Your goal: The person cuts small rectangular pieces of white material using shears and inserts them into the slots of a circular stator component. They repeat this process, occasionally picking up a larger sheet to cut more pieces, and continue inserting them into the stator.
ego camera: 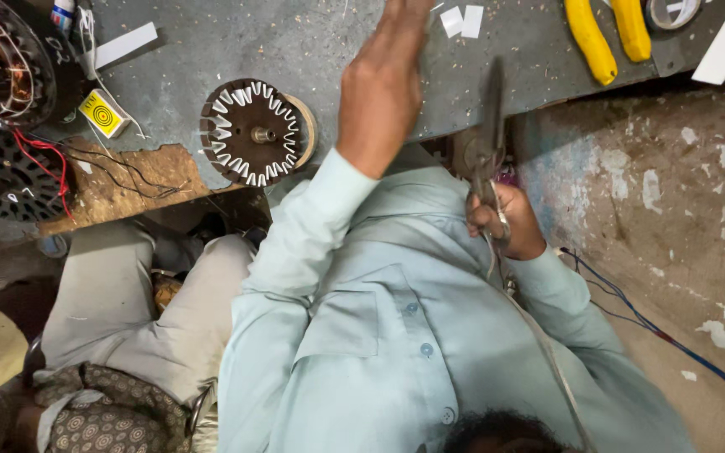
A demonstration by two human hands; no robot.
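A grey, scuffed tabletop [329,42] fills the far part of the view, with a patched concrete floor [673,210] to the right.

The left hand [379,84] reaches far across the tabletop towards two small white paper pieces [461,21]. Its fingers run past the top edge, so I cannot tell whether they are open or closed. The right hand [505,222] sits near the chest, its fingers closed around the handles of a pair of scissors [490,126] whose blades point away, just right of the left forearm.

In my judgement the work goes best with the blades kept shut and turned away from that forearm. The two are close, so the right hand should hold steady while the left one works.

To the left a round brown slotted core [253,132] ringed with white slips lies on the tabletop, near the left arm but clear of it. Two yellow tool handles [606,33] lie far right. Red wires [44,159] and a wound motor part [2,59] crowd the far left. Another person's leg in beige trousers [127,294] is close on the near left, and a blue cable [656,331] crosses the floor.
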